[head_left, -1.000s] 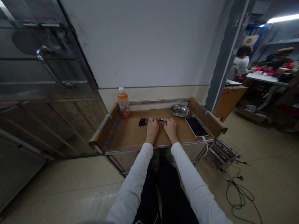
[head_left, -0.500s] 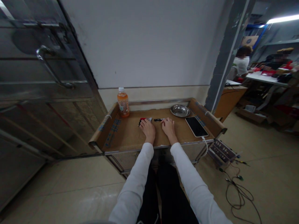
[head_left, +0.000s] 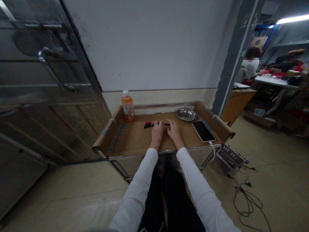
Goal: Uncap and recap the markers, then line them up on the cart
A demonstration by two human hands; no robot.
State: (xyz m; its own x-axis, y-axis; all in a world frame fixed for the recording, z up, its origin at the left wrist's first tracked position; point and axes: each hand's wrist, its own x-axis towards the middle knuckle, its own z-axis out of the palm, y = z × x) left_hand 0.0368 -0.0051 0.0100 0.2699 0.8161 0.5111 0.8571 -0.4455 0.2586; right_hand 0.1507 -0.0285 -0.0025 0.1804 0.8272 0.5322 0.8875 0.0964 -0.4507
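Observation:
On the cardboard-lined top of the cart, a small bundle of pens, black ones and a red one, lies just left of my left hand. A dark pen shows between my two hands. The fingers of my left hand are bent down over its left end, and they also cover the right ends of the bundle. My right hand has its fingers curled on the pen's other end. Both palms face down, and the fingertips are partly hidden.
A bottle of orange drink stands at the back left. At the back right sits a shiny metal dish, with a phone and its white cable before it. Cables lie on the floor. People work at a far table.
My left hand has moved right, off the pen bundle, to the dark pen beside my right hand. More of the bundle now shows. My right hand has barely moved.

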